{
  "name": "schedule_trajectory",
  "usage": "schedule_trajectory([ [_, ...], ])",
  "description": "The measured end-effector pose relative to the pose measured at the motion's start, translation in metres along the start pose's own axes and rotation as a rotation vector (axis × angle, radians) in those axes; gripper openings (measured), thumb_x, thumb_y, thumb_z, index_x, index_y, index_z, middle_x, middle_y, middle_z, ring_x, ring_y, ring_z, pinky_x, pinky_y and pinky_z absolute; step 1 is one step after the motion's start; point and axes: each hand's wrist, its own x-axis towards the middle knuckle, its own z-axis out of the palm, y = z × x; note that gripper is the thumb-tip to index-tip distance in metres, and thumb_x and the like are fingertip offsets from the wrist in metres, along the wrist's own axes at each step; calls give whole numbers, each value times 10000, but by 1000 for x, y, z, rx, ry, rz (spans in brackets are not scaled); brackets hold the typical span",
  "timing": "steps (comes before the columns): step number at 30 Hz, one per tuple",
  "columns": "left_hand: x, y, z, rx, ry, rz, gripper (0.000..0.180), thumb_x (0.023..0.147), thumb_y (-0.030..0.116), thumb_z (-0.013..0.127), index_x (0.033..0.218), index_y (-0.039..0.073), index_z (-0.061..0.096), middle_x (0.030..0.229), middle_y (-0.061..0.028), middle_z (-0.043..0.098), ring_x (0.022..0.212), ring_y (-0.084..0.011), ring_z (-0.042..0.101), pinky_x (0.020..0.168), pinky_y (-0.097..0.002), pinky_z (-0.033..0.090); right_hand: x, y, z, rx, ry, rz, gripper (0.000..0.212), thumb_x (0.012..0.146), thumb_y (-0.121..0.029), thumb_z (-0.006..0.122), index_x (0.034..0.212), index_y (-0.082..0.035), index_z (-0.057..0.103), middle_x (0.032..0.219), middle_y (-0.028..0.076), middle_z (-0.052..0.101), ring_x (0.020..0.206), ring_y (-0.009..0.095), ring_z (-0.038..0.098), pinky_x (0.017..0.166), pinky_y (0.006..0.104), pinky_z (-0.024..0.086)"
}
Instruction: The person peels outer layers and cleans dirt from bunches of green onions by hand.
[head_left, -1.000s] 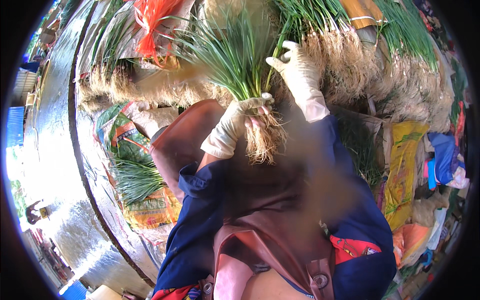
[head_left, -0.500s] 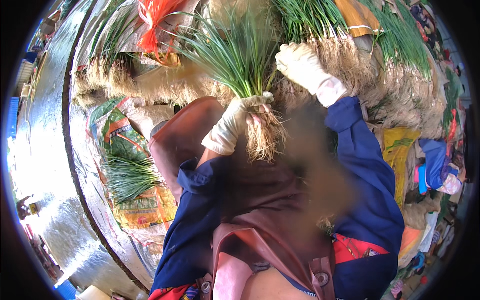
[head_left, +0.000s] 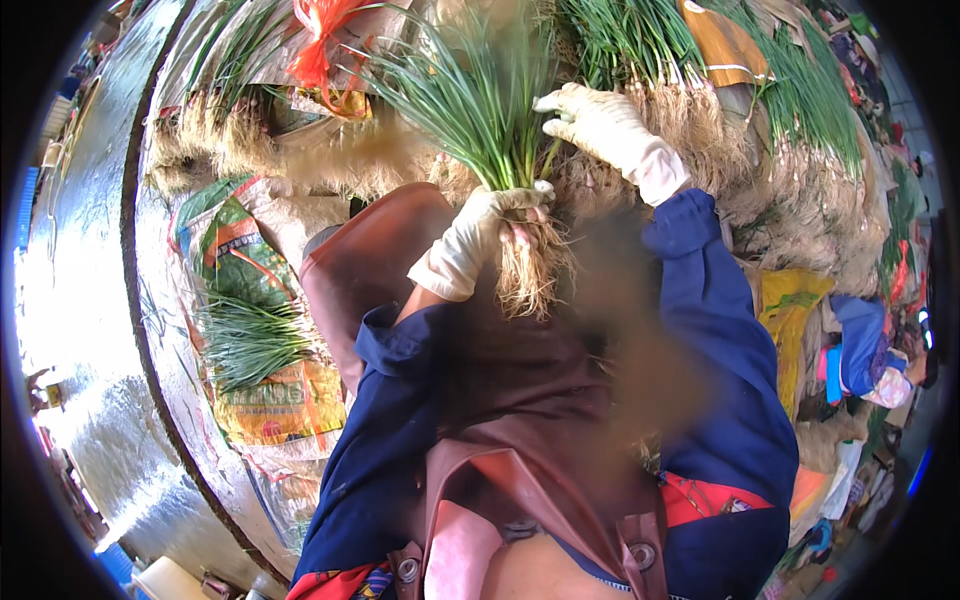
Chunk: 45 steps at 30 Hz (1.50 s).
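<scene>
One bunch of green onions (head_left: 478, 125), held before the brown apron (head_left: 520, 385), and the left hand (head_left: 462, 242) has it gripped near the roots! The right hand (head_left: 608, 132), fingers parted, hovers by the leaves. One smaller pile (head_left: 250, 342) lies on sacking (head_left: 268, 412); further left, the shiny floor (head_left: 85, 400) gleams.
</scene>
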Motion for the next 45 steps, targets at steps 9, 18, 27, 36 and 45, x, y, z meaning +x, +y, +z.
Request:
schedule_trajectory([
  [9,-9,6,10,93,18,-20,298,806,190,629,1053,23,638,738,-68,642,425,-118,538,350,-171,346,12,-7,-8,-148,-253,-127,442,856,-344,556,1216,-90,519,1099,104,568,1067,257,543,923,360,430],
  [18,-6,1,3,77,-48,7,323,790,175,609,1076,25,628,759,-62,650,447,-116,550,371,-178,341,12,-12,-16,-39,-342,-176,371,809,-339,616,1081,-88,594,1061,62,582,1016,235,563,886,319,446],
  [27,-11,4,6,170,-60,28,318,816,214,583,1077,42,640,791,-54,654,489,-103,560,383,-169,341,19,17,2,655,-680,37,703,818,-477,600,1300,4,424,1258,153,516,1141,263,504,974,348,387],
  [36,4,1,-4,-28,-16,-2,261,814,149,575,1015,-8,632,752,-79,655,443,-136,565,358,-184,390,1,-35,21,-440,-8,-32,195,865,-256,507,938,-99,596,844,4,611,770,178,616,644,302,504],
  [45,5,10,6,-116,-31,73,307,820,115,553,1083,-42,579,818,-84,627,482,-82,497,363,-164,349,-24,-7,-4,924,102,281,88,839,-186,576,827,-144,653,896,-9,661,802,104,577,748,297,470],
])
